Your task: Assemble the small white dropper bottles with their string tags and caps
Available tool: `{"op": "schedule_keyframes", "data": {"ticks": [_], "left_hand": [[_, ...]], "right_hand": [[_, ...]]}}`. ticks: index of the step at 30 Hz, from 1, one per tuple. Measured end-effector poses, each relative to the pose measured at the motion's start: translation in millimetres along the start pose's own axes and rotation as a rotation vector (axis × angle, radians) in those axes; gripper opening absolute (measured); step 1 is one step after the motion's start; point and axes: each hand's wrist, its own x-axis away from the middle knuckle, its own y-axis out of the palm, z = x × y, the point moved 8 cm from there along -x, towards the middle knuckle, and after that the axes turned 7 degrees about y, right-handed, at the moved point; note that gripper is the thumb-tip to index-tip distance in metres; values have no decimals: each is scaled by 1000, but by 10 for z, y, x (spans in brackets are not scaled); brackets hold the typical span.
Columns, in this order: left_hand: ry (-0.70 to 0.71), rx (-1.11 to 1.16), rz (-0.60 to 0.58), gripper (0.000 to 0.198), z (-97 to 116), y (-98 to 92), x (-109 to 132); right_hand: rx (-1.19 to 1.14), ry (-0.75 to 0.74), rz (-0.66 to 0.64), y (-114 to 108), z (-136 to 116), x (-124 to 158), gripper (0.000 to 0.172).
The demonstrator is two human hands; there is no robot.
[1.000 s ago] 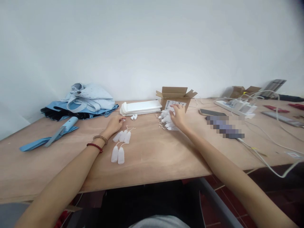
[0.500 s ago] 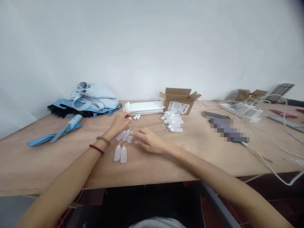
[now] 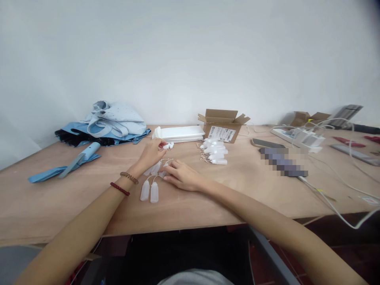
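Observation:
My left hand (image 3: 152, 153) reaches over the wooden table with its fingertips pinched at a small heap of white caps (image 3: 169, 146); I see no clear gap between fingers and heap. My right hand (image 3: 183, 176) rests lower and to the right, its curled fingers on a small translucent squeeze bottle (image 3: 162, 173) that they partly cover. Beside it, other bottles (image 3: 154, 169) with thin cords lie between my hands, partly hidden by the left one. Nearer to me lie two more corded bottles (image 3: 154, 192) side by side.
Several capped bottles (image 3: 218, 152) lie in a row before an opened cardboard box (image 3: 222, 128). Behind the caps is a white stack (image 3: 181, 133). A blue umbrella (image 3: 80, 156) and a pale cloth bag (image 3: 115, 118) lie left; phones, cables and a power strip (image 3: 305, 138) are right.
My left hand has shifted slightly right, its fingertips now at the heap of caps. The right hand's fingers have curled in more over the bottle beside them.

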Motion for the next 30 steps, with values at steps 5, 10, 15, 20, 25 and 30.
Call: {"op": "schedule_keyframes", "data": {"ticks": [5, 10, 15, 20, 25, 30], "left_hand": [[-27, 90, -5, 18, 1, 20, 16], [-30, 104, -27, 21, 28, 33, 27], [-51, 80, -39, 23, 29, 38, 25], [-58, 94, -29, 23, -6, 54, 31], [-115, 253, -16, 26, -74, 69, 40], [-295, 515, -40, 33, -116, 95, 74]], "right_hand": [[-44, 10, -3, -1, -3, -5, 28], [-56, 32, -33, -6, -20, -17, 27], [-50, 63, -16, 0, 0, -52, 20], [-23, 45, 12, 20, -3, -61, 23], [-8, 125, 117, -112, 146, -22, 19], [25, 180, 238, -276, 332, 35, 20]]}}
